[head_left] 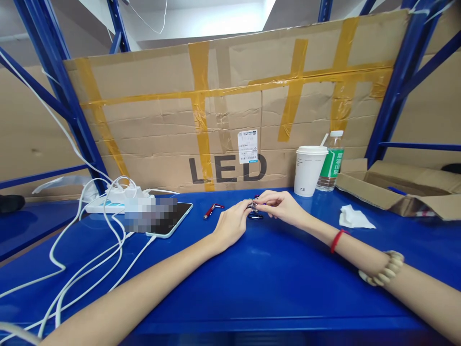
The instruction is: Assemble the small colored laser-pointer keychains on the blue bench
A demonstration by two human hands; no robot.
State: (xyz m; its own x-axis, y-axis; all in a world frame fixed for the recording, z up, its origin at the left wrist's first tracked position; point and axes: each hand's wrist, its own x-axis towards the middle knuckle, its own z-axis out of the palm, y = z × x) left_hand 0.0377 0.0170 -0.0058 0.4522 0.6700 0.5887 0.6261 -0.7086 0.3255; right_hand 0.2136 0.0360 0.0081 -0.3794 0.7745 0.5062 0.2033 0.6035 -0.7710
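Note:
Near the middle of the blue table, my left hand [232, 223] and my right hand [283, 206] meet, fingertips pinched together. Between them is a small, shiny, dark metallic piece [252, 206], mostly covered by the fingers; its kind cannot be made out. Just beneath the fingers lies a dark, glossy oblong object [255, 217] on the tabletop. A bit of red or purple shows behind my right fingertips. To the left of my left hand rests a small red bent object [212, 211] with shiny metal ends, apart from both hands.
On the left, white cables run from a power strip [108, 207] beside a phone [182, 214]. A lidded paper cup [309, 173], a water bottle [332, 163], a crumpled tissue [355, 217] and an open cardboard box [392, 190] stand right. A cardboard sheet [162, 129] backs the table [259, 283].

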